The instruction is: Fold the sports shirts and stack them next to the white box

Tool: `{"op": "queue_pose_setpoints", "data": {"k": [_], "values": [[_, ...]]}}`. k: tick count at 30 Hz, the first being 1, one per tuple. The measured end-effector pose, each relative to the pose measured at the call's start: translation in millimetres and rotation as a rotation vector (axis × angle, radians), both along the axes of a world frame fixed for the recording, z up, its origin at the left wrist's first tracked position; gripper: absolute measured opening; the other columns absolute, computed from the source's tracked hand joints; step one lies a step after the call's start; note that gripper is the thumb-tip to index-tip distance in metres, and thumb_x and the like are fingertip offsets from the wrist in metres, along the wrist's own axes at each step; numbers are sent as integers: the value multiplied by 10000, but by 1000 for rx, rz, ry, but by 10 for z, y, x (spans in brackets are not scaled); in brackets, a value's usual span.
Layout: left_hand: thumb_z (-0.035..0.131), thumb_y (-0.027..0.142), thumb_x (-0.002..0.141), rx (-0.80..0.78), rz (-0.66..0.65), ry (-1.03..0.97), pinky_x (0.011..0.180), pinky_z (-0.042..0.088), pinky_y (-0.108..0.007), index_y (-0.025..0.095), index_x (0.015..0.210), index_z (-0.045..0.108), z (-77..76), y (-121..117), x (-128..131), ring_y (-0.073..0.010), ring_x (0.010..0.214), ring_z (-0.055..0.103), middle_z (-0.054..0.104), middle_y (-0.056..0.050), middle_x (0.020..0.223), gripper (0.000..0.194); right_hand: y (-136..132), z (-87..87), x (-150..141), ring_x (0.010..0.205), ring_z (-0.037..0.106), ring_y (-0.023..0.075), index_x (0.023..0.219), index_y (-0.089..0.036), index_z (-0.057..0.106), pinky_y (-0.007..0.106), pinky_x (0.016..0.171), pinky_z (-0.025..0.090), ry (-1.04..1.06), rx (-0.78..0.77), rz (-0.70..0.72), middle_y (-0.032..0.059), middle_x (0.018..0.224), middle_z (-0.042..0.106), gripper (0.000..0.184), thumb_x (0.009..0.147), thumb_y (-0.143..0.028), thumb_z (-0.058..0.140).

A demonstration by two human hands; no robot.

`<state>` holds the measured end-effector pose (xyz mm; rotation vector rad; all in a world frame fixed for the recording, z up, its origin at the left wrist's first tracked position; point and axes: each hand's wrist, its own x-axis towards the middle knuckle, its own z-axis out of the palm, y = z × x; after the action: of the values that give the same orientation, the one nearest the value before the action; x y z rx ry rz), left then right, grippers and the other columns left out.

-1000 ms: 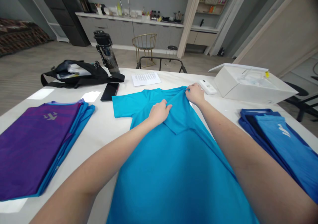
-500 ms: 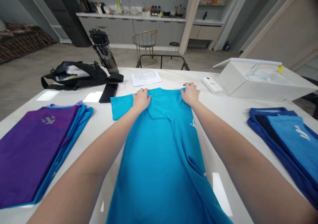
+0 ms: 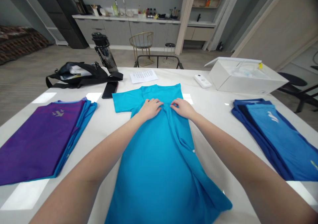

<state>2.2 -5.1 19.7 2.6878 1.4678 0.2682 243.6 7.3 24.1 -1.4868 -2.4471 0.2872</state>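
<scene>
A turquoise T-shirt (image 3: pixel 149 157) lies lengthwise on the white table in front of me, its collar at the far end. The left sleeve sticks out flat, while the right side is folded inward with loose creases running down it. My left hand (image 3: pixel 151 109) is on the upper chest, fingers bent and closed on the cloth near the folded sleeve edge. Just to its right, my right hand (image 3: pixel 183 108) pinches the fabric between thumb and fingers. The two hands are a short gap apart.
Folded purple and blue shirts (image 3: pixel 42 138) are stacked at left, folded blue garments (image 3: pixel 270 131) at right. Along the far side are a black bag (image 3: pixel 79 74), a phone (image 3: pixel 110 89), a bottle (image 3: pixel 105 53), a printed sheet (image 3: pixel 143 76), a white device (image 3: pixel 202 81) and a white box (image 3: pixel 244 78).
Both hands have left the shoulders by the collar and come nearer to me and closer together on the upper chest. The folded right side has shifted. The camera view has moved slightly.
</scene>
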Motion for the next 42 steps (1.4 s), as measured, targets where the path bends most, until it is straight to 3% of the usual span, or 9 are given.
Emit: {"op": "queue_pose_setpoints", "data": {"k": [5, 9, 15, 20, 26, 29, 34, 39, 42], "values": [[470, 321, 1018, 20, 71, 3, 1039, 389, -499, 275, 1404, 581, 4, -433, 129, -324, 1307, 527, 558, -130, 1473, 405, -664, 38, 23, 819, 608, 187, 1105, -238, 709, 281, 722, 384, -30, -83, 24, 38, 932, 677, 199, 980, -338, 590], [469, 295, 1020, 39, -56, -24, 1053, 371, -456, 276, 1359, 603, 41, -896, 275, -273, 1273, 543, 606, -108, 1400, 365, -1161, 61, 76, 815, 612, 190, 1085, -234, 700, 278, 700, 370, -30, -84, -41, 36, 909, 688, 186, 981, -333, 582], [477, 295, 1020, 15, -168, -17, 958, 407, -406, 273, 1301, 624, 89, -1547, 489, -263, 1159, 577, 650, -90, 1215, 319, -1774, 100, 205, 752, 594, 172, 984, -237, 720, 267, 697, 366, 19, -152, 43, 6, 805, 666, 144, 955, -306, 597], [472, 299, 1026, 4, -207, 2, 939, 418, -399, 259, 1235, 652, 93, -1861, 527, -261, 1126, 586, 654, -85, 1158, 278, -2169, 119, 304, 755, 604, 176, 1036, -245, 721, 267, 699, 378, 55, -187, 21, 6, 818, 674, 181, 951, -367, 617], [504, 328, 1023, -43, -203, -47, 942, 438, -387, 263, 1262, 630, 82, -2182, 557, -259, 1138, 600, 660, -80, 1181, 279, -2635, 240, 522, 744, 636, 190, 1066, -247, 683, 272, 660, 380, 23, -239, -135, 8, 814, 705, 284, 903, -479, 674], [541, 325, 1011, -45, -214, -98, 930, 441, -380, 243, 1271, 604, 85, -2377, 588, -251, 1126, 610, 665, -75, 1192, 280, -2845, 277, 643, 702, 624, 187, 960, -240, 687, 268, 625, 363, -11, -324, -164, 8, 771, 703, 327, 846, -545, 718], [588, 373, 999, -59, -261, -110, 903, 424, -363, 236, 1186, 600, 120, -2748, 652, -230, 1074, 623, 680, -49, 1144, 232, -3090, 299, 688, 613, 558, 159, 653, -205, 611, 269, 598, 348, 77, -484, -80, 6, 617, 621, 341, 900, -440, 614], [623, 439, 979, -2, -318, -88, 871, 396, -364, 234, 1182, 599, 179, -3075, 809, -227, 1050, 617, 681, -40, 1093, 289, -3207, 393, 783, 639, 571, 162, 862, -200, 682, 261, 616, 373, 174, -452, -96, -10, 665, 626, 131, 856, -299, 596], [617, 413, 985, 42, -367, -70, 849, 379, -364, 223, 1169, 612, 184, -3168, 965, -228, 1029, 614, 677, -48, 1057, 265, -3232, 433, 942, 674, 592, 169, 920, -196, 706, 262, 637, 389, 87, -482, -81, 6, 731, 657, 205, 770, -151, 574]]}}
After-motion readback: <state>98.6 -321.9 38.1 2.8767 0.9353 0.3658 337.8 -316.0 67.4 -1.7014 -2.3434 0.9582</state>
